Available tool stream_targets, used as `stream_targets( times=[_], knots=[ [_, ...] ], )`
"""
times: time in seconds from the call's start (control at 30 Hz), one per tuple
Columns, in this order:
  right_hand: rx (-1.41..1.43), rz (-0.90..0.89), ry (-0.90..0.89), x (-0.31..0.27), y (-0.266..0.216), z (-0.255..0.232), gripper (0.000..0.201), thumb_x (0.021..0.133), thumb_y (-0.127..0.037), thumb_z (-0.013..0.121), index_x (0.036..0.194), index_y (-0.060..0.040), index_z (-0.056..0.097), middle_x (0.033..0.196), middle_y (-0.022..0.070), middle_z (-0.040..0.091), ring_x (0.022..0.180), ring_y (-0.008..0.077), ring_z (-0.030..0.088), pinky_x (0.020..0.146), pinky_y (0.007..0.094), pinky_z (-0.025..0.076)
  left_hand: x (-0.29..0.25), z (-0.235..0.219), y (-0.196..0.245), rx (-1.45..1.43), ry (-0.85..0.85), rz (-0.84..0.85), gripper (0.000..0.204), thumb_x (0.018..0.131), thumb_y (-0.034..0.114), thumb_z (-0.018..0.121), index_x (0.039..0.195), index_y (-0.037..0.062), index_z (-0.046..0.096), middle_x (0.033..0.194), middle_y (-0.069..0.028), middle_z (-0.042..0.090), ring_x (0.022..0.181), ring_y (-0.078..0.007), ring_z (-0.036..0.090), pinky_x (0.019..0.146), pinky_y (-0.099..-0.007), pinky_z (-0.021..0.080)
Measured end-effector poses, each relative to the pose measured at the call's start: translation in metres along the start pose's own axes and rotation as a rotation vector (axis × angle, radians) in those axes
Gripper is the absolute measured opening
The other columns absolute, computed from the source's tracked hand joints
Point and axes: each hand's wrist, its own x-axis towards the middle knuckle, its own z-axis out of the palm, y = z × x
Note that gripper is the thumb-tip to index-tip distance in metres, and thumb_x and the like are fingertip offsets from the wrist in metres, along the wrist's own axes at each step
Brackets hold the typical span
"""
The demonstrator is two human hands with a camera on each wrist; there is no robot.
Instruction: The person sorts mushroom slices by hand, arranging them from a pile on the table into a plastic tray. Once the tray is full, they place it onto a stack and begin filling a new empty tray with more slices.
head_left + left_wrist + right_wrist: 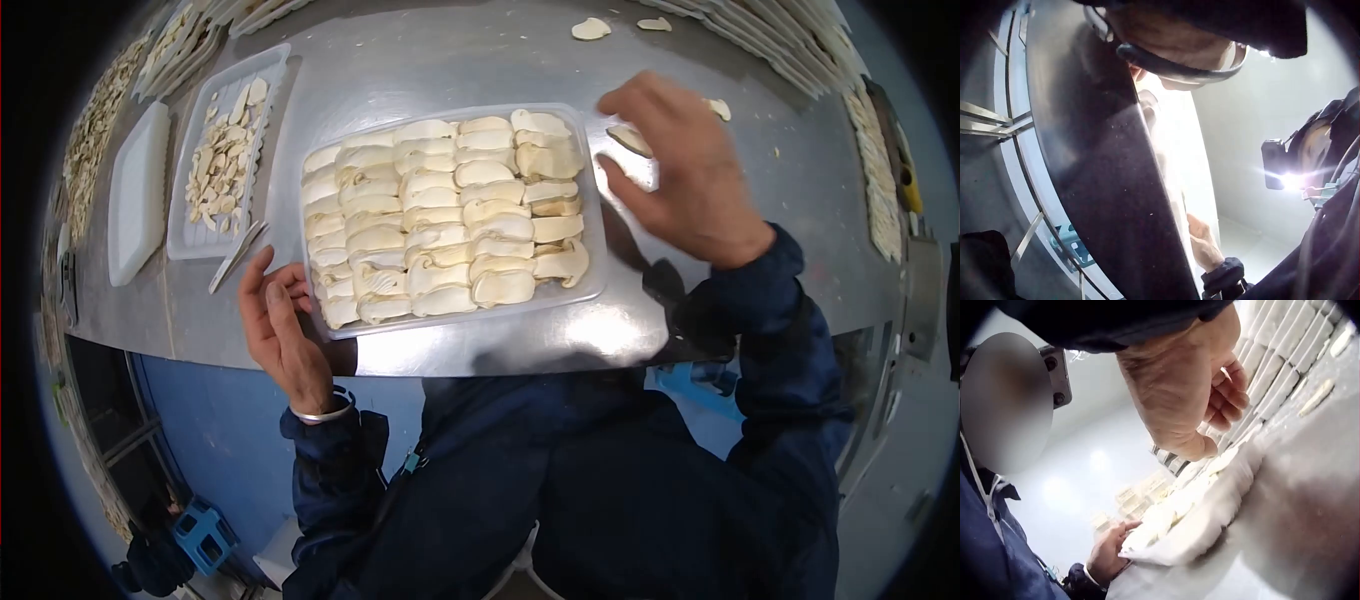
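The tray [596,240] sits on the desk [420,75], close to the person, maybe so both hands can get to it. It is full of slices [435,236] in neat rows. They lap over each other, I think so that more can fit.

The left hand [285,325] is by the tray's near left corner. Its fingers are loose, with some tips at the rim, likely to stop the tray from sliding. The right hand [690,175] is in the air past the tray's right side. Its thumb and fingers are bent and apart, and nothing seems to be in them. One slice [630,140] shows under it, just beside the tray.

Left of the tray is a side tray [184,238] of small bits [222,165], probably put there so they do not mix with the neat ones. Tweezers [238,256] lie between the two trays, near the left hand.
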Motion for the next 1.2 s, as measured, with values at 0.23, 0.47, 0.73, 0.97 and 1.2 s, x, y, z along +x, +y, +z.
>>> stream_targets(
  times=[0.23, 0.47, 0.73, 0.97, 1.2],
  knots=[
    [-0.238, 0.406, -0.073, -0.053, 0.078, -0.064, 0.009, 0.083, -0.010, 0.058, 0.086, -0.0023, 0.062, 0.085, 0.0141, 0.059, 0.078, 0.0353, 0.059, 0.070, 0.0447, 0.046, 0.001, -0.001, -0.004, -0.020, -0.004, 0.013, 0.034, 0.103, 0.016, 0.041, 0.130, -0.0016, 0.048, 0.095, -0.0062, 0.062, 0.076, -0.0052, 0.048, 0.069, -0.0186, 0.040],
    [-0.006, 0.376, -0.136, -0.074, 0.076, -0.035, 0.016, 0.083, -0.010, 0.058, 0.094, 0.0011, 0.061, 0.089, 0.0170, 0.060, 0.080, 0.0350, 0.060, 0.070, 0.0414, 0.047, 0.001, 0.001, -0.002, -0.038, -0.010, 0.008, 0.034, 0.104, 0.017, 0.039, 0.131, -0.0015, 0.046, 0.094, -0.0075, 0.062, 0.075, -0.0060, 0.050, 0.068, -0.0190, 0.040],
    [0.022, 0.305, -0.245, -0.025, 0.051, 0.016, 0.022, 0.078, -0.012, 0.060, 0.092, 0.0047, 0.058, 0.093, 0.0193, 0.059, 0.092, 0.0355, 0.058, 0.081, 0.0427, 0.048, -0.001, 0.002, 0.000, -0.043, 0.007, -0.015, 0.034, 0.104, 0.016, 0.038, 0.131, -0.0015, 0.045, 0.095, -0.0081, 0.062, 0.076, -0.0062, 0.051, 0.068, -0.0196, 0.040],
    [-0.048, 0.287, -0.205, -0.034, 0.040, 0.022, 0.024, 0.073, -0.011, 0.060, 0.091, 0.0038, 0.054, 0.088, 0.0191, 0.056, 0.085, 0.0366, 0.057, 0.076, 0.0449, 0.047, 0.000, -0.001, -0.003, -0.065, -0.027, 0.007, 0.034, 0.104, 0.016, 0.038, 0.132, -0.0014, 0.044, 0.095, -0.0078, 0.061, 0.075, -0.0061, 0.049, 0.068, -0.0198, 0.039],
    [0.021, 0.365, -0.224, -0.044, 0.036, 0.017, 0.021, 0.075, -0.009, 0.059, 0.092, 0.0023, 0.052, 0.087, 0.0191, 0.057, 0.082, 0.0379, 0.058, 0.074, 0.0450, 0.047, 0.000, -0.003, -0.004, -0.050, -0.036, 0.024, 0.034, 0.103, 0.016, 0.039, 0.132, -0.0012, 0.045, 0.095, -0.0078, 0.061, 0.076, -0.0062, 0.049, 0.068, -0.0199, 0.040]
  ],
)
